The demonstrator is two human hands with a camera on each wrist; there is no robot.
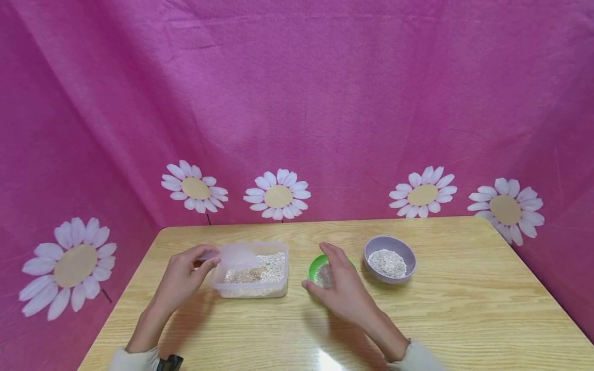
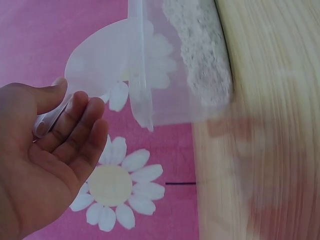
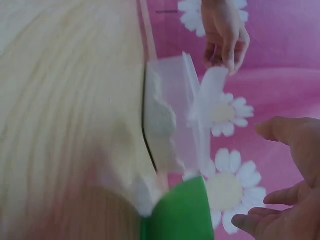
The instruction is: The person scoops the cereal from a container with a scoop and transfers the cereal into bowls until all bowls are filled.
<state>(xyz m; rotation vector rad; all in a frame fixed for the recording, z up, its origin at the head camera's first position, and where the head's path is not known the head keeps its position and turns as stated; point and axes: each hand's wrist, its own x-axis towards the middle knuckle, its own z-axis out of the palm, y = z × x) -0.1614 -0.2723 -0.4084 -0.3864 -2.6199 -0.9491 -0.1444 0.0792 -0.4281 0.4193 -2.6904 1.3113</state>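
My left hand (image 1: 186, 272) pinches the handle of a translucent plastic scoop (image 1: 238, 256). The scoop's broad end reaches over the rim of a clear rectangular tub (image 1: 278, 288) that holds pale flakes like oats. In the left wrist view the scoop handle (image 2: 41, 125) lies between thumb and fingers. My right hand (image 1: 345, 293) hovers by a small green bowl (image 1: 313, 269) with greyish grains in it, thumb and fingers spread. Seen from the right wrist, those fingers (image 3: 285, 197) stand apart from the green bowl (image 3: 185, 212). Part of that bowl is hidden behind the hand.
Right of the green bowl stands a purple bowl (image 1: 407, 252) of pale flakes. All of it sits on a wood-grain table (image 1: 464, 309). A pink cloth (image 1: 325, 103) with white daisies hangs behind and at the sides.
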